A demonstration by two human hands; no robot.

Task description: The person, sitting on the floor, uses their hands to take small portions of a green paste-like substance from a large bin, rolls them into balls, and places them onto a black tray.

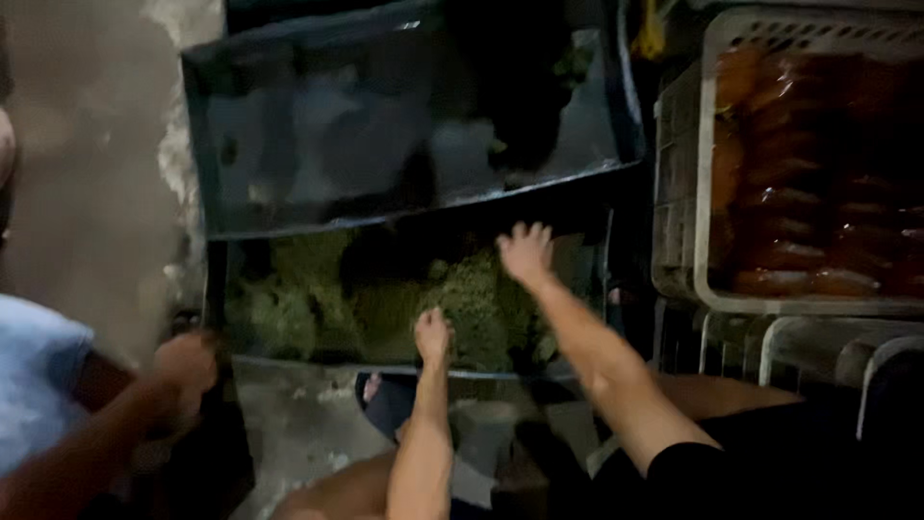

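My left hand is a closed fist resting on the heap of green leafy vegetables inside a dark crate in front of me; I cannot tell whether it grips any. My right hand reaches farther in with fingers spread, over the back right of the same heap, holding nothing. A second dark crate sits tilted above and behind, partly covering the first.
A white lattice crate filled with orange bagged goods stands at the right, with white racks below it. Another person's arm and hand in a light blue sleeve reaches in at the left. The floor is wet concrete. My sandalled foot is below the crate.
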